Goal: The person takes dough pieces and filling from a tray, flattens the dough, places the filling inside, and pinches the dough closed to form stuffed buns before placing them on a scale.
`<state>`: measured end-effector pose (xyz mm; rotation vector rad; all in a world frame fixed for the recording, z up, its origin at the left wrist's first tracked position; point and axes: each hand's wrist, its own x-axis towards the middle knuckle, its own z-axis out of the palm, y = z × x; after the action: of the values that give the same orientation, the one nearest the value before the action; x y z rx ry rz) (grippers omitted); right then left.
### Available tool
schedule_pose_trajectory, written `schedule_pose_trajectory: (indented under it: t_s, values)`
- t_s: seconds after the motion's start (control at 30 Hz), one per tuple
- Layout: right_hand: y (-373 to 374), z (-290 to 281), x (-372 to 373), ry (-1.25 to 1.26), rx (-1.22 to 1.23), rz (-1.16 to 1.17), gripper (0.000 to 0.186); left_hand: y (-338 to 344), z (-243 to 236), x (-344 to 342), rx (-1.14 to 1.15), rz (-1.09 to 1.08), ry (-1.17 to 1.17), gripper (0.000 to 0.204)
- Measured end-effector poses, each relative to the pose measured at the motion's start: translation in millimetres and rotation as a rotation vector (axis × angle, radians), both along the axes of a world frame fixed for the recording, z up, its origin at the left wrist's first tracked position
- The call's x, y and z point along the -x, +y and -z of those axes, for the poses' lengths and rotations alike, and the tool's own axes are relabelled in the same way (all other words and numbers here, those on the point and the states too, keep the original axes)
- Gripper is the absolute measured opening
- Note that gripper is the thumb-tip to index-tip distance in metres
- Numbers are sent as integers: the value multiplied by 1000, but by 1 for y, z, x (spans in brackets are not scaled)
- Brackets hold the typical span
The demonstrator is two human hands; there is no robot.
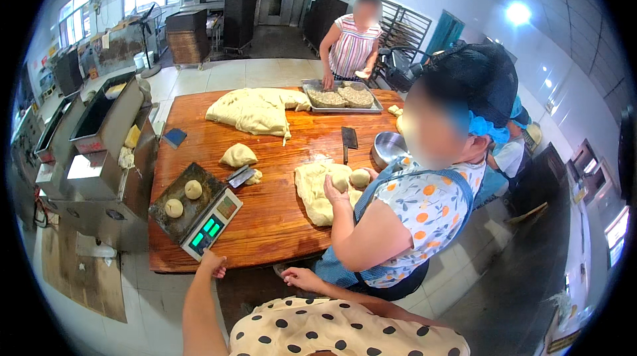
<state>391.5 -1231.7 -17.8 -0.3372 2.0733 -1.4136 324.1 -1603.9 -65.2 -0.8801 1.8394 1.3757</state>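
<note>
My left hand [213, 264] is at the near left table edge, a finger reaching to the front of a digital scale [211, 224]. Its other fingers are loosely bent, and I see nothing in them. Two round dough balls [183, 199] sit on the scale's dark, floury tray [164, 209]. A dough scraper [240, 177] lies beside the scale, next to a lump of dough [238, 155] and a smaller scrap. My right hand [304, 280] hangs just below the table edge, with loosely curled fingers and nothing visible in it.
At my right, a co-worker [418, 223] holds dough over a dough sheet [312, 190]. Across the wooden table [279, 236], another person [355, 37] works at a metal tray [363, 110] of filling. A large dough mass [255, 109], cleaver [349, 138] and bowl [387, 149] are on it.
</note>
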Motion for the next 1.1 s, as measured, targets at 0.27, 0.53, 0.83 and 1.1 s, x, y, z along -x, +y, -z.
schedule_pose_trajectory:
  t_s: [0.27,0.53,0.83,1.1]
  values:
    - [19,7,6,-73,1,54,33,23,-22,-1,19,34,-22,33]
    - [27,-3,18,-102,-13,-6,33,38,-7,11,2,66,-54,63]
    - [32,-4,22,-151,-40,-13,31,48,7,10,-34,62,-74,103]
    - [25,-13,21,-129,-45,-21,34,44,-5,3,-28,63,-62,105]
